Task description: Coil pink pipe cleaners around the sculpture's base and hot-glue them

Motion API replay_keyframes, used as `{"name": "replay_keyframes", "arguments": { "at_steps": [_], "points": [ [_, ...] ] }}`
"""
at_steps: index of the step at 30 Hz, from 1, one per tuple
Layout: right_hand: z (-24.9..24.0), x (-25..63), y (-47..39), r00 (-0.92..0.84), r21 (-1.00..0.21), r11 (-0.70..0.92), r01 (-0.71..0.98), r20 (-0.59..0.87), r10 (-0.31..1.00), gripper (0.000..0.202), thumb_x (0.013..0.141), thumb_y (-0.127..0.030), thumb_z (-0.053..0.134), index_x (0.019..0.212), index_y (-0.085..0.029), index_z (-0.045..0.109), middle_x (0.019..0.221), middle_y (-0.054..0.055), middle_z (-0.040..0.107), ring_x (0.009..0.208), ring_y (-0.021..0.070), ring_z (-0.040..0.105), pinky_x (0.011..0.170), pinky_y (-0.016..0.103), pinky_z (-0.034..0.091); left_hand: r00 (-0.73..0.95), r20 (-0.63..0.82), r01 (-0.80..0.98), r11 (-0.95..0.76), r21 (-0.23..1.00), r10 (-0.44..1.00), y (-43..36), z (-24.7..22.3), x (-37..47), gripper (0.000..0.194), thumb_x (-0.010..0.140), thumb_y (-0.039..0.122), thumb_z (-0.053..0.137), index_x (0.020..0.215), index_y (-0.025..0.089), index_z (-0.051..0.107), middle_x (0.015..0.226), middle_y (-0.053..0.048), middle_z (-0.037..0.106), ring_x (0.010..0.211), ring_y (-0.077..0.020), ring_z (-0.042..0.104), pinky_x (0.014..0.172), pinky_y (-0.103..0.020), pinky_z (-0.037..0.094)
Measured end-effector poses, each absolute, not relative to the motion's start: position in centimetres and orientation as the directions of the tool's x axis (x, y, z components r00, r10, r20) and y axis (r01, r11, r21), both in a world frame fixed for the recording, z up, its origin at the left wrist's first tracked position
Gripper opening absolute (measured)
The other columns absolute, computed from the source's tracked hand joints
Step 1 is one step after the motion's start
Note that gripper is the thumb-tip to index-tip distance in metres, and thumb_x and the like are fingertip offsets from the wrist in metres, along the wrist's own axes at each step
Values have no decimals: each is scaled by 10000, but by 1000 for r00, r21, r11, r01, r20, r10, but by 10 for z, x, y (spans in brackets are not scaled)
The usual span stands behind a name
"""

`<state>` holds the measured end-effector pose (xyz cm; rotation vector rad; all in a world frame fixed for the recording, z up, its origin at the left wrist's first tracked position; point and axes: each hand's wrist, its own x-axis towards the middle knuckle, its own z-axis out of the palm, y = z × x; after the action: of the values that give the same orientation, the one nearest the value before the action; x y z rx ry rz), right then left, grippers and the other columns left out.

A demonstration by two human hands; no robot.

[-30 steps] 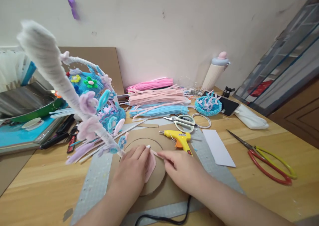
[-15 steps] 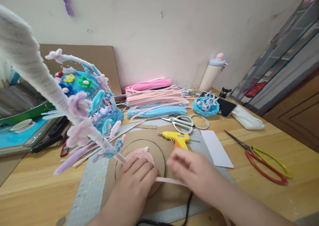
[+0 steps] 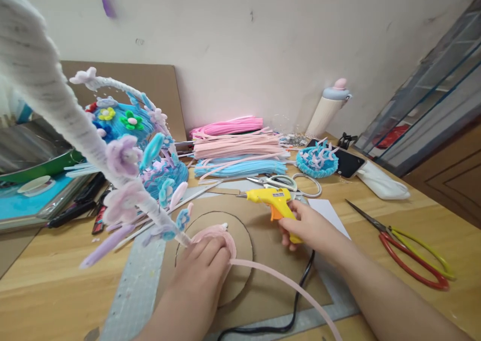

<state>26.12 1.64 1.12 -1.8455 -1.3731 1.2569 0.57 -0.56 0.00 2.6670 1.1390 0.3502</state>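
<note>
My left hand presses on a coil of pink pipe cleaner, its fingers bent together over the coil's near side. The coil lies within a circle drawn on brown cardboard. From under those fingers a loose pink strand curves to the right and toward me. My right hand is closed around the handle of a yellow hot glue gun. The gun's nozzle points left, just above the cardboard, and its black cord trails below. A white wrapped stem with fuzzy flowers slants down to the coil's left edge.
Bundles of pink and blue pipe cleaners lie against the wall. White-handled scissors rest behind the glue gun, and red-and-yellow scissors lie at right. A blue fuzzy basket and a bottle stand at back.
My right hand has let go of the pink strand and gripped the glue gun, which is now slightly raised. My left hand stays on the coil. The view has shifted slightly.
</note>
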Motion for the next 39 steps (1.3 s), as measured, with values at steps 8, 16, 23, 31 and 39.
{"name": "replay_keyframes", "arguments": {
  "at_steps": [8,16,23,31,39],
  "points": [
    [7,257,10,-455,-533,-693,-485,-522,721,245,680,-115,633,923,-141,647,813,51,683,652,91,616,549,151,469,674,154,683,-689,244,723,-3,-2,4,294,930,129,398,1188,221,506,1338,-72,519,1294,-240,415,1048,-461,414],
    [1,252,9,-371,-718,-573,-394,-446,814,312,764,-378,721,966,-145,670,861,38,611,565,56,387,475,154,343,719,222,654,-749,102,658,-1,1,3,410,848,96,431,1230,212,522,1284,-61,601,1192,-245,541,956,-414,505],
    [-5,252,2,-297,-850,-526,-3,-502,812,498,779,-593,628,1007,-152,602,717,-20,518,539,82,392,503,222,332,722,274,638,-764,91,635,1,-1,0,478,798,98,408,1247,215,524,1239,-61,637,1116,-228,596,895,-363,532],
    [-14,247,-3,-267,-820,-572,-10,-549,792,525,750,-651,616,894,-149,569,569,-62,432,490,80,362,469,220,327,717,278,646,-759,82,640,0,-4,0,489,806,118,404,1270,230,509,1257,-47,627,1106,-230,600,882,-367,536],
    [-14,245,-2,-289,-819,-573,-3,-548,785,504,767,-632,613,890,-145,566,556,-66,440,495,78,368,471,217,335,742,235,647,-763,-4,628,1,4,3,426,827,113,388,1218,200,533,1218,-45,656,1070,-230,632,840,-374,556]
  ]
}}
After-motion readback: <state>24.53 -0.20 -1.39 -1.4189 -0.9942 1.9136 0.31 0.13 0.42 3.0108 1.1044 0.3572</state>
